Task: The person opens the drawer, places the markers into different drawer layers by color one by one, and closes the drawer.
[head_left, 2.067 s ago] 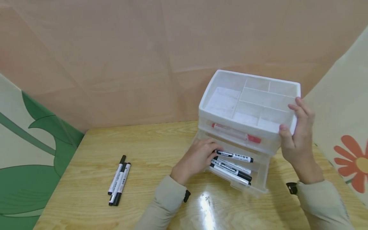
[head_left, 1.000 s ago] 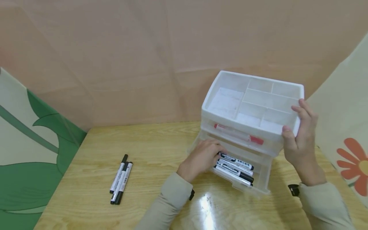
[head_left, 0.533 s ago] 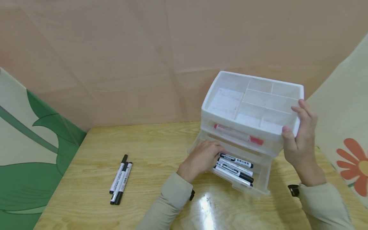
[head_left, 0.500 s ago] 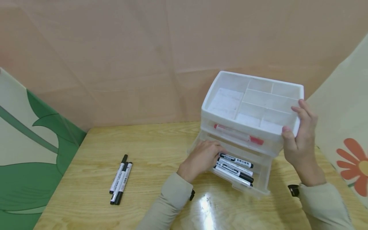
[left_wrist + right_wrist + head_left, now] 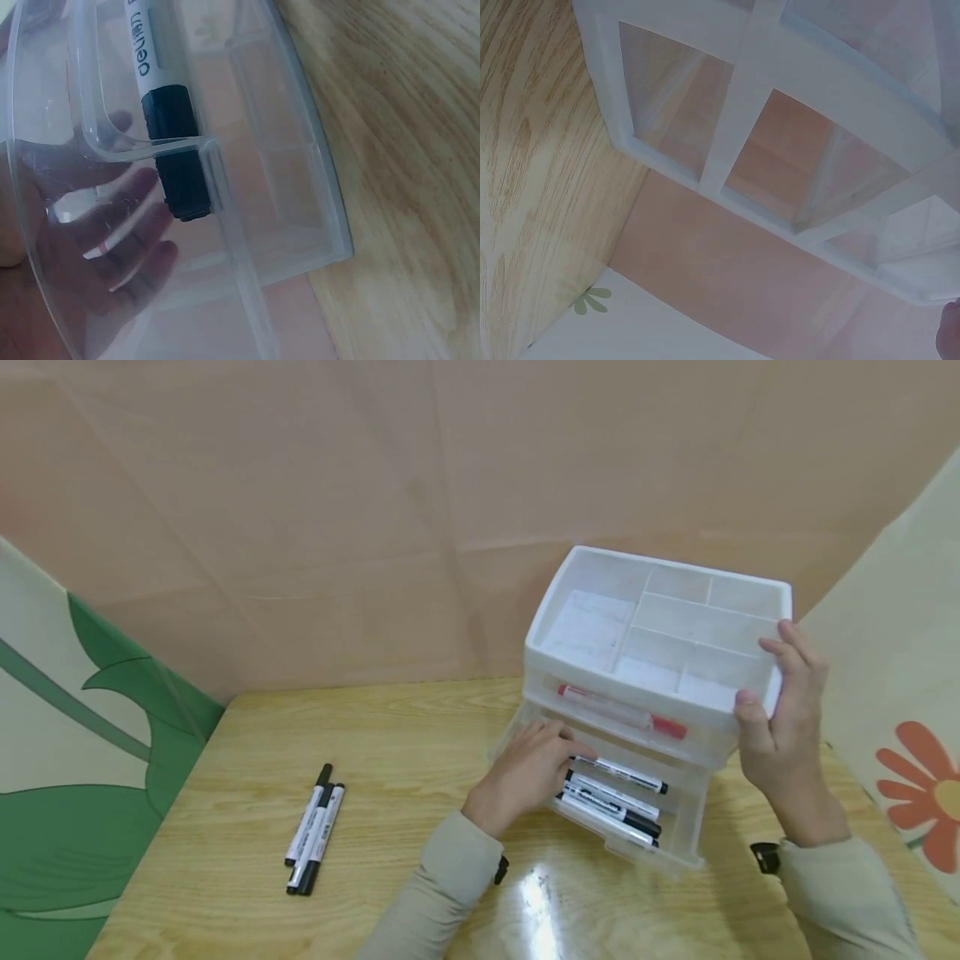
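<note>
A white plastic drawer organizer (image 5: 637,685) stands at the right of the wooden table, its clear lower drawer (image 5: 684,806) pulled out. My left hand (image 5: 528,772) reaches into that drawer and pinches the left end of a whiteboard marker (image 5: 626,773). Several other black-and-white markers (image 5: 611,797) lie in front of it in the drawer. Through clear plastic in the left wrist view, the left fingers (image 5: 127,247) are bent near a marker's black cap (image 5: 176,157). My right hand (image 5: 783,739) grips the organizer's right side, thumb on the rim. Only a fingertip of it shows in the right wrist view.
Three black-and-white markers (image 5: 315,835) lie together on the left of the table (image 5: 412,735). A red marker (image 5: 622,710) lies in the shut upper drawer. The organizer's top has divided compartments. A pinkish cloth (image 5: 337,527) hangs behind the table.
The left hand has brought the marker down and to the right among the others; over the last half second the marker has turned and shifted slightly right. The right hand has kept its grip.
</note>
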Available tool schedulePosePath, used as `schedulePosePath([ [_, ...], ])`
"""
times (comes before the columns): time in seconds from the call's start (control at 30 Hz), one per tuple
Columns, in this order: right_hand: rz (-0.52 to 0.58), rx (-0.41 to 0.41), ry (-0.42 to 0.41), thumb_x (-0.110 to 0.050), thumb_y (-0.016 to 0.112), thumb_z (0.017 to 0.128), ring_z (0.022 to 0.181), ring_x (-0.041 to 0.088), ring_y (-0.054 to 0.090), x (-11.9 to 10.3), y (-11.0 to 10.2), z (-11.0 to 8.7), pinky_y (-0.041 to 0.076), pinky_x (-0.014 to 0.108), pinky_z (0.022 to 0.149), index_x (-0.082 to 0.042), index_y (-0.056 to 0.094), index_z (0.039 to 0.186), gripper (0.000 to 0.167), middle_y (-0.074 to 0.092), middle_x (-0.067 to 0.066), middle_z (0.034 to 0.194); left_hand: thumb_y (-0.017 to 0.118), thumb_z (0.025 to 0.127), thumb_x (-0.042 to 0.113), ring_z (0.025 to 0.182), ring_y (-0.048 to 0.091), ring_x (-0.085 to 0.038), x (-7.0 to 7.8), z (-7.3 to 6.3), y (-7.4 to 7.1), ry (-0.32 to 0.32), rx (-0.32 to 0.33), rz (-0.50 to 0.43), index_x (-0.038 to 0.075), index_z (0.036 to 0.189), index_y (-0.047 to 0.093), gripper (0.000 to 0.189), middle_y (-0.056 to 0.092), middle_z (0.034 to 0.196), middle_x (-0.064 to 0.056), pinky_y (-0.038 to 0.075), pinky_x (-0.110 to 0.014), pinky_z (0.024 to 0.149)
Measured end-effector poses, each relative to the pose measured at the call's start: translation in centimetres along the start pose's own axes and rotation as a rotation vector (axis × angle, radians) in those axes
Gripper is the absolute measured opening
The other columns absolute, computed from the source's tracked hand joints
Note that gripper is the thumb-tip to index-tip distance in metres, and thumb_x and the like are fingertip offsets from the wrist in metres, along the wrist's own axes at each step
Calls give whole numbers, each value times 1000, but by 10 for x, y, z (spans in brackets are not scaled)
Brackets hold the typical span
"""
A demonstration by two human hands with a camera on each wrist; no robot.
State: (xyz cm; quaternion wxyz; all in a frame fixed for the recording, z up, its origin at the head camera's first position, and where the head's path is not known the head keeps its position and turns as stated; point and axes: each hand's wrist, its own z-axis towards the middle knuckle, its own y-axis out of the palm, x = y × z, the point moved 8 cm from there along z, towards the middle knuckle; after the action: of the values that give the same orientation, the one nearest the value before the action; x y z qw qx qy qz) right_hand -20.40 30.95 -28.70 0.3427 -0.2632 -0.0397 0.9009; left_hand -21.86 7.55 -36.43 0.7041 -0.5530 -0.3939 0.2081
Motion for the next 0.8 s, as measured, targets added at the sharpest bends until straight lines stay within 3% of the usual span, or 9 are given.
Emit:
schedulePosePath([
  [0.3, -17, -25, 3, -60, 50, 93, 144, 22, 33, 5, -1, -3, 26, 19, 115, 13, 44, 133, 83, 36, 21, 152, 61, 97, 7, 120, 58, -9, 1, -2, -4, 51, 56, -118, 24, 130, 65, 38, 65, 130, 6, 49, -20, 100],
  [0.8, 7, -4, -8, -60, 50, 93, 144, 25, 33, 0, -1, -1, 27, 23, 117, 15, 44, 131, 84, 37, 22, 150, 58, 99, 9, 116, 60, -8, 5, -17, -18, 130, 166, -160, 18, 128, 66, 31, 67, 127, 5, 49, -15, 96],
])
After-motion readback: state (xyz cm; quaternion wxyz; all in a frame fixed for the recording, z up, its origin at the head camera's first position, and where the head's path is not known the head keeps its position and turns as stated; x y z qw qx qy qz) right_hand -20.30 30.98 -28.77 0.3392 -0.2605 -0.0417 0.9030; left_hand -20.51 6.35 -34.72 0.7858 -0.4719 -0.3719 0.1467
